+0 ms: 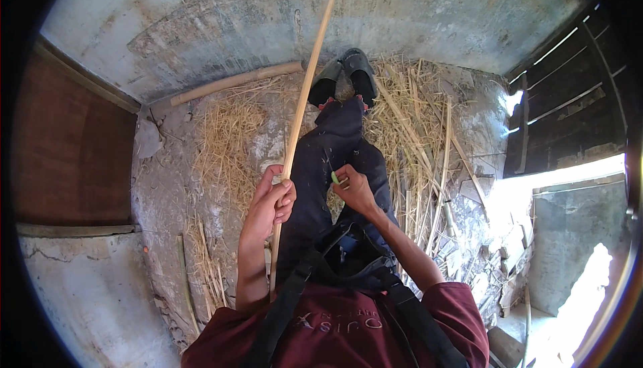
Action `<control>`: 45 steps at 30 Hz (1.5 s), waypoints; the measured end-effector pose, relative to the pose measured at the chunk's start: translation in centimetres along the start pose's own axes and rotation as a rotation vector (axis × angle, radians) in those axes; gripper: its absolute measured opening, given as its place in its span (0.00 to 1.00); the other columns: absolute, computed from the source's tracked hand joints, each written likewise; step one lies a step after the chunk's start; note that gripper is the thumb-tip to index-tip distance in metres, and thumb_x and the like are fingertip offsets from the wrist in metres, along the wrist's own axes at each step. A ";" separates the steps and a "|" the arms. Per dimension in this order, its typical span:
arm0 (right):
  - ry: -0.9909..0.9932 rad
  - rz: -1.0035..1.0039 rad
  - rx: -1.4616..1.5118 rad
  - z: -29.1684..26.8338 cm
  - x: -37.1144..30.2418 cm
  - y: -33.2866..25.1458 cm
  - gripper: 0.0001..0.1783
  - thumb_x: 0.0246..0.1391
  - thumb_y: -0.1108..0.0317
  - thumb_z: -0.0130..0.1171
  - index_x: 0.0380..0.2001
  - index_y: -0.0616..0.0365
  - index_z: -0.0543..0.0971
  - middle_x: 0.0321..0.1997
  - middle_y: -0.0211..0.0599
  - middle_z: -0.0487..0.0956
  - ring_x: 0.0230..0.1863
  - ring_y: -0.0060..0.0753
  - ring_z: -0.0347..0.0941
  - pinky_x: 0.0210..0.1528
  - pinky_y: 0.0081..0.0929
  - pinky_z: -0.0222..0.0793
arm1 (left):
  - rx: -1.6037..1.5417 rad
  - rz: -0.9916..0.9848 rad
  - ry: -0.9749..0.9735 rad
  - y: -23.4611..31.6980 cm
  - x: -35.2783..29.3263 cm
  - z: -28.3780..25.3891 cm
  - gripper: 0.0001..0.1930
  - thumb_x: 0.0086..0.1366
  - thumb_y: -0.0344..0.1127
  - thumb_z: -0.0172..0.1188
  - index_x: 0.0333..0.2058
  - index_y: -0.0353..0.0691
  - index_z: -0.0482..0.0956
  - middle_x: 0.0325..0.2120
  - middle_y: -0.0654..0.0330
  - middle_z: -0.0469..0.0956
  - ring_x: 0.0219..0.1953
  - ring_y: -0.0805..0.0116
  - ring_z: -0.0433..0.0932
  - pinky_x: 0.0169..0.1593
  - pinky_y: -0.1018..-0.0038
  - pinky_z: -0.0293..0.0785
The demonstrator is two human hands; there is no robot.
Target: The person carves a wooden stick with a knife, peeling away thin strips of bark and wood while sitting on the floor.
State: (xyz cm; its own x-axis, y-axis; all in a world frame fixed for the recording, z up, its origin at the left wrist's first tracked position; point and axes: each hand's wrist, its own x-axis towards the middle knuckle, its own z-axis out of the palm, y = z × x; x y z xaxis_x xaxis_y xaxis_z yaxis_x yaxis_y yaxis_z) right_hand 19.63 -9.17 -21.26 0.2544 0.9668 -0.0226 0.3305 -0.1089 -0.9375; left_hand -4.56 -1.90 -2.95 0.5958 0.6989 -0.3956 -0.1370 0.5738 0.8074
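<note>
A long, pale strip of split bamboo or wood (308, 77) slants upward from near my left side, its far end against the wall in the picture. My left hand (273, 200) is closed round it in the lower half, thumb on top. Just right of the strip, over my thighs, my right hand (355, 190) pinches a small green-handled tool (335, 178). A thin, blade-like tip seems to stick out from the green handle, too fine to make out surely. Tool and strip are apart.
My legs in dark trousers (335, 130) stretch toward the wall (321, 26). Straw and shavings (228, 133) litter the floor on both sides. Several loose strips (447, 147) lie at the right; a round pole (234, 83) lies along the wall. A brown board (80, 147) stands left.
</note>
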 end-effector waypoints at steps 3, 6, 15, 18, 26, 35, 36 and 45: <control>-0.051 -0.079 -0.041 -0.4 0.6 -2.3 0.14 0.56 0.72 0.70 0.44 0.61 0.81 0.40 0.47 0.87 0.38 0.46 0.88 0.41 0.38 0.82 | 0.016 -0.007 -0.021 -0.1 -0.2 0.2 0.09 0.82 0.35 0.50 0.55 0.49 0.64 0.23 0.71 0.64 0.16 0.86 0.55 0.18 0.85 0.52; 0.044 -0.152 -0.087 -0.9 1.5 -3.2 0.12 0.57 0.72 0.69 0.45 0.61 0.83 0.41 0.46 0.87 0.41 0.49 0.87 0.44 0.38 0.82 | 0.034 -0.028 -0.025 0.0 -0.3 1.0 0.09 0.82 0.35 0.51 0.55 0.49 0.64 0.24 0.71 0.64 0.16 0.87 0.55 0.18 0.85 0.52; -0.152 -0.257 -0.066 -2.0 1.9 -4.1 0.19 0.59 0.76 0.67 0.54 0.57 0.84 0.45 0.43 0.89 0.44 0.43 0.88 0.47 0.35 0.83 | 0.064 -0.039 -0.071 0.3 -0.4 2.3 0.12 0.82 0.34 0.49 0.59 0.45 0.63 0.25 0.66 0.69 0.16 0.84 0.60 0.17 0.83 0.57; -0.061 -0.069 0.175 -2.9 1.4 -4.0 0.18 0.62 0.76 0.66 0.56 0.60 0.83 0.44 0.40 0.89 0.43 0.35 0.88 0.46 0.30 0.83 | 0.083 -0.004 -0.089 0.2 -0.4 2.7 0.13 0.82 0.35 0.49 0.60 0.41 0.65 0.27 0.62 0.73 0.17 0.83 0.66 0.18 0.82 0.64; 0.169 0.130 0.667 -9.0 0.1 -6.9 0.11 0.69 0.73 0.54 0.53 0.56 0.74 0.41 0.32 0.79 0.32 0.16 0.70 0.32 0.18 0.61 | 0.151 0.047 -0.169 0.1 0.1 3.6 0.14 0.84 0.40 0.48 0.58 0.39 0.70 0.29 0.62 0.75 0.19 0.82 0.69 0.20 0.81 0.71; 0.283 -0.115 0.582 -12.5 -2.9 -13.9 0.12 0.71 0.67 0.60 0.53 0.55 0.72 0.35 0.30 0.78 0.35 0.20 0.71 0.39 0.20 0.64 | 0.243 0.094 -0.093 0.7 -1.3 6.4 0.17 0.82 0.41 0.55 0.62 0.40 0.68 0.24 0.73 0.67 0.22 0.87 0.60 0.24 0.84 0.54; 0.254 -0.148 0.511 -12.2 -3.4 -14.8 0.13 0.70 0.69 0.61 0.53 0.56 0.72 0.35 0.30 0.79 0.36 0.21 0.73 0.41 0.20 0.66 | 0.265 0.109 -0.097 0.6 -1.4 6.6 0.17 0.82 0.40 0.56 0.61 0.40 0.69 0.24 0.74 0.66 0.22 0.87 0.59 0.25 0.83 0.53; 0.090 -0.541 -0.068 -10.8 -5.2 -19.4 0.16 0.55 0.70 0.75 0.43 0.58 0.80 0.37 0.43 0.87 0.36 0.44 0.87 0.38 0.35 0.80 | 0.500 0.329 -0.105 -0.1 -2.6 8.4 0.17 0.77 0.38 0.64 0.56 0.33 0.76 0.34 0.68 0.77 0.31 0.85 0.68 0.35 0.83 0.65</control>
State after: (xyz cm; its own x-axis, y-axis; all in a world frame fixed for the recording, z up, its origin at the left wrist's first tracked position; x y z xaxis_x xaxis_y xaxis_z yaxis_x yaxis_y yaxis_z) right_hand 21.67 -14.62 0.82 0.1082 0.8658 0.4885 0.4927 0.3801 -0.7828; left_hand 0.54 -7.34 1.71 0.6638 0.7451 -0.0652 0.0454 0.0469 0.9979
